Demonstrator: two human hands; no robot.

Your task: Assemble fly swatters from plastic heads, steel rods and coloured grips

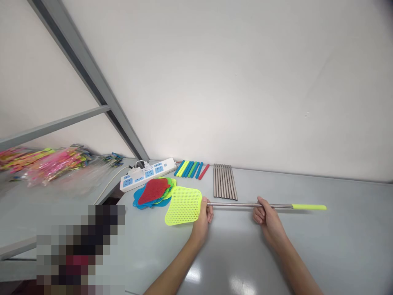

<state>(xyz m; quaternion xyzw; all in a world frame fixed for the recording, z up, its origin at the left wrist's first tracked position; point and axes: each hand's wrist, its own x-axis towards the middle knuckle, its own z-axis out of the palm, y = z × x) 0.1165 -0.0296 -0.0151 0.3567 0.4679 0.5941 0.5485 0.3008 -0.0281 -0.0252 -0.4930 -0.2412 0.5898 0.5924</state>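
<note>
Two hands held a yellow fly swatter just over the grey counter (337, 254).

The fly swatter (233, 204) looked light, with a soft, bendy mesh head and a thin, stiff, smooth metal rod that could slip, so the rod was the best place to hold it. The left hand (205, 216) had its grip closed where the head meets the rod. The right hand (266, 215) had its grip closed around the rod's middle. Behind the swatter lay spare metal rods (225, 181), colored handles (192, 169), a pile of mesh heads (154, 192) and a power strip (147, 174).

Single head-worn view, forward and down, close over the table (337, 246).
</note>
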